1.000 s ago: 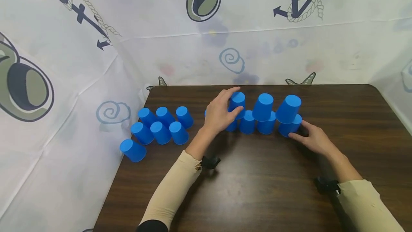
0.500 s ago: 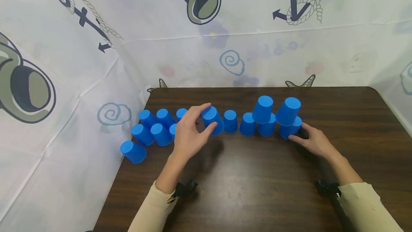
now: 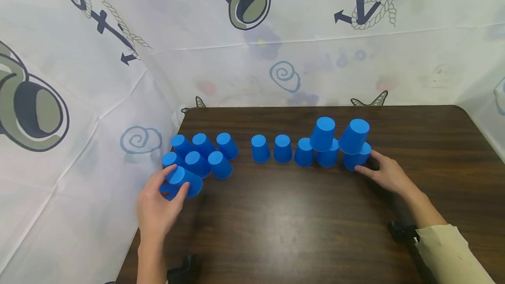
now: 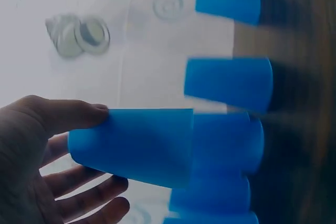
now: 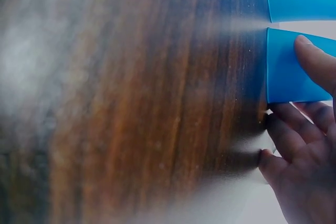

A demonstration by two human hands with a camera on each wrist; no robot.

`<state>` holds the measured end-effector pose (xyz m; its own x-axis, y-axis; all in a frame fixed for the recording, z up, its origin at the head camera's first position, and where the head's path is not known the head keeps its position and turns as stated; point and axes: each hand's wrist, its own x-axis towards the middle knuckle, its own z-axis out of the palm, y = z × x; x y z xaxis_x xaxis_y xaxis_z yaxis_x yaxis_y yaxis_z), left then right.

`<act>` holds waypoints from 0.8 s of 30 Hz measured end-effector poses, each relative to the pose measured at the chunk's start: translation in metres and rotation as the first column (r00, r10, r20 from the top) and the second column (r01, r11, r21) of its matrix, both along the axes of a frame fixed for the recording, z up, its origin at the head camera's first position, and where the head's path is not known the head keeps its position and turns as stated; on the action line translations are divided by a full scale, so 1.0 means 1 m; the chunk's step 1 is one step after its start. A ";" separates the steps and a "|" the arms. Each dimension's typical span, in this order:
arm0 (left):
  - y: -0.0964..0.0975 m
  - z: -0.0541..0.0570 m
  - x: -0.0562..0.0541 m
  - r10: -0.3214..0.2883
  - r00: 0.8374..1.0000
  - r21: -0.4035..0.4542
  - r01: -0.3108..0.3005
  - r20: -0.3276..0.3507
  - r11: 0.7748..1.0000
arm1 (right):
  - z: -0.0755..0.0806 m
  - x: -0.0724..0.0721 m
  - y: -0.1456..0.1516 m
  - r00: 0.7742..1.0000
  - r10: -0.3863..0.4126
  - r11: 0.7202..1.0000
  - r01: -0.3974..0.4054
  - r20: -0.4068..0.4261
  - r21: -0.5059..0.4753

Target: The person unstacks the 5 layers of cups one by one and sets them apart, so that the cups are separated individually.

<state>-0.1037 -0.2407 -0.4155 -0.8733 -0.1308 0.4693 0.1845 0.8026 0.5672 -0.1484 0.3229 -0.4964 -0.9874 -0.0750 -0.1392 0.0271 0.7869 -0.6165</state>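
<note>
At the table's left side, my left hand point(image 3: 155, 207) pinches an upside-down blue cup point(image 3: 190, 183) between thumb and fingers. In the left wrist view this held cup point(image 4: 131, 148) has its wide rim pointing toward the other cups. It partly hides the front left cup point(image 3: 168, 193) of a loose group. My right hand point(image 3: 388, 174) holds the lower cup point(image 3: 352, 161) at the right end of a row, thumb on its near side. Another cup point(image 3: 353, 137) sits upside down above that one, and a second raised cup point(image 3: 322, 134) rests just left of it.
Several upside-down cups point(image 3: 197, 164) stand close together behind the left hand. A row of single cups point(image 3: 260, 149) runs along the middle toward the stacked ones. The dark wooden table point(image 3: 284, 227) meets a printed white cloth point(image 3: 236, 78) at its back and left.
My left hand has carried a cup from the upper level of the row leftward and nearer, over to the left group. The right hand stays at its cup.
</note>
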 end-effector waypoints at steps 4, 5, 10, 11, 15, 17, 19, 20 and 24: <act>-0.014 -0.009 0.001 0.043 0.998 -0.091 -0.039 0.039 0.995 | 0.001 0.000 -0.001 1.000 -0.003 1.000 0.003 0.002 -0.002; -0.016 -0.012 0.001 0.048 0.998 -0.113 -0.042 0.051 0.993 | 0.001 0.000 -0.001 1.000 -0.004 1.000 0.004 0.005 -0.005; -0.021 -0.025 -0.001 0.086 0.988 -0.176 -0.062 0.130 0.982 | -0.001 0.001 -0.001 1.000 -0.003 1.000 0.003 0.011 -0.013; -0.021 -0.026 -0.002 0.091 0.986 -0.176 -0.066 0.142 0.982 | -0.001 0.000 -0.001 1.000 -0.003 1.000 0.003 0.011 -0.011; -0.018 -0.028 -0.006 0.091 0.984 -0.179 -0.063 0.155 0.982 | 0.000 0.000 0.000 1.000 -0.006 1.000 0.006 0.007 -0.008; -0.016 -0.029 -0.008 0.081 0.984 -0.178 -0.053 0.156 0.983 | 0.000 0.000 0.000 1.000 -0.010 1.000 0.010 0.011 -0.005; -0.014 -0.030 -0.010 0.076 0.984 -0.182 -0.046 0.162 0.982 | 0.001 0.000 0.000 1.000 -0.012 1.000 0.012 0.017 -0.001; -0.013 -0.030 -0.011 0.075 0.983 -0.183 -0.043 0.166 0.982 | 0.001 -0.001 0.000 1.000 -0.012 1.000 0.012 0.020 0.002; -0.011 -0.030 -0.013 0.083 0.978 -0.189 -0.047 0.189 0.981 | 0.001 -0.001 -0.001 1.000 -0.010 1.000 0.010 0.029 0.002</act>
